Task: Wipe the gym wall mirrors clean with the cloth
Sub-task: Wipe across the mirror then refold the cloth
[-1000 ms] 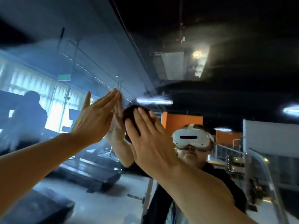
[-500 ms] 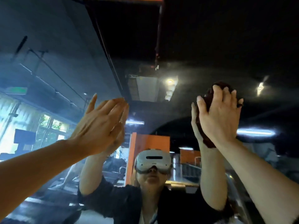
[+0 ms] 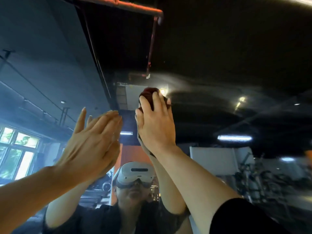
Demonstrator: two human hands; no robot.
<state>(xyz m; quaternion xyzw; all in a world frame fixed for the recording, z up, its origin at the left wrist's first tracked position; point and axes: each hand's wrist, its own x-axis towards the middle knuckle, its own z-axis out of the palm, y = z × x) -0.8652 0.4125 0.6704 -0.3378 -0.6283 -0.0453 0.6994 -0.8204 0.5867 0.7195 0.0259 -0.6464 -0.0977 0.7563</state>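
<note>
1. Nearest: left hand [image 3: 94, 141] raised with fingers straight and together, palm toward the mirror [image 3: 219, 65], holding nothing; whether touching the glass, impossible to tell.
2. Just beside it: right hand [image 3: 156, 123] flat, fingers spread, pressing the dark red cloth [image 3: 148, 95] against the glass, high up.
3. Farther: hazy wipe streaks [image 3: 194, 86] fanning right of the cloth, so probably mid-task; upper and right-hand glass apparently not yet done.

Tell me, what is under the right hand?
A dark red cloth shows above the right hand, pressed on the mirror. Most of it is covered by the hand.
</note>
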